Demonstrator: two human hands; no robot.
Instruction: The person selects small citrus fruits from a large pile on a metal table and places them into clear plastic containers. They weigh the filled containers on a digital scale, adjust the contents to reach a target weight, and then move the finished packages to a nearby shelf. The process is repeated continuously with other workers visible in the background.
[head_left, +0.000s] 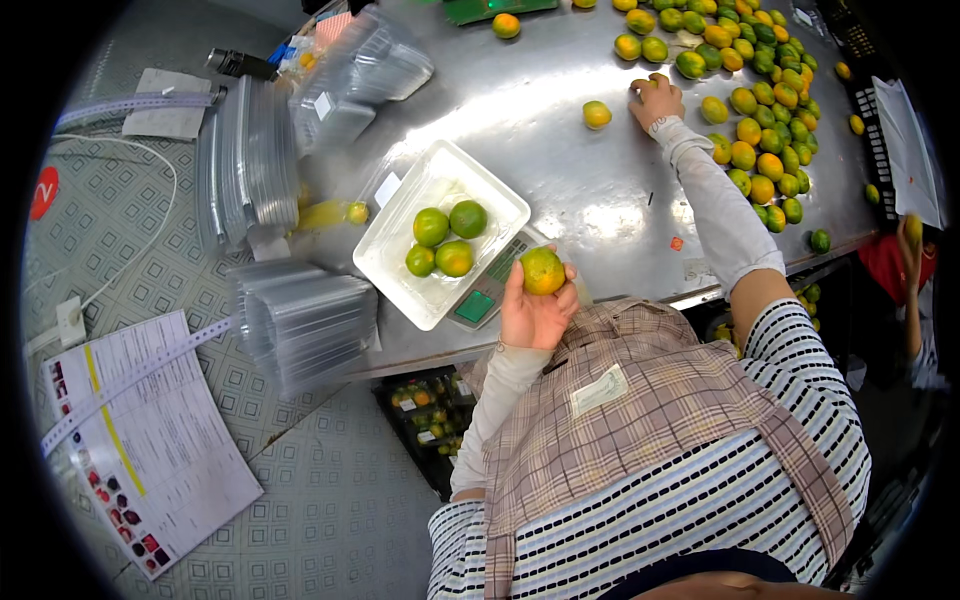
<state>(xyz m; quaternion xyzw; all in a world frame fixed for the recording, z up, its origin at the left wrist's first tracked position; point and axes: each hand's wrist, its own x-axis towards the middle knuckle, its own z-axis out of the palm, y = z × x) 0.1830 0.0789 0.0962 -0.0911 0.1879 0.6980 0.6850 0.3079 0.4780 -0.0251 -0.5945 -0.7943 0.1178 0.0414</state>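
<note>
My left hand (534, 315) holds a green-orange mandarin (543, 271), palm up, just right of the white plastic tray (364, 259). Several green mandarins (454, 259) lie in this tray, which rests on a digital scale (484, 292) with a lit green display. Farther off, my right hand (658, 101) is palm down over the metal table, its fingers bent and apart, with no fruit visible in them. A single orange-yellow mandarin (597, 115) lies to its left. The large spread of loose mandarins (769, 166) is to its right.
Stacked clear plastic clamshell containers (251, 157) line the table's left side, with another stack (307, 322) at the near left corner. A black flashlight (240, 65) lies behind. Crates of packed fruit (420, 405) stand below the table edge. Another person's hand (911, 247) shows at far right.
</note>
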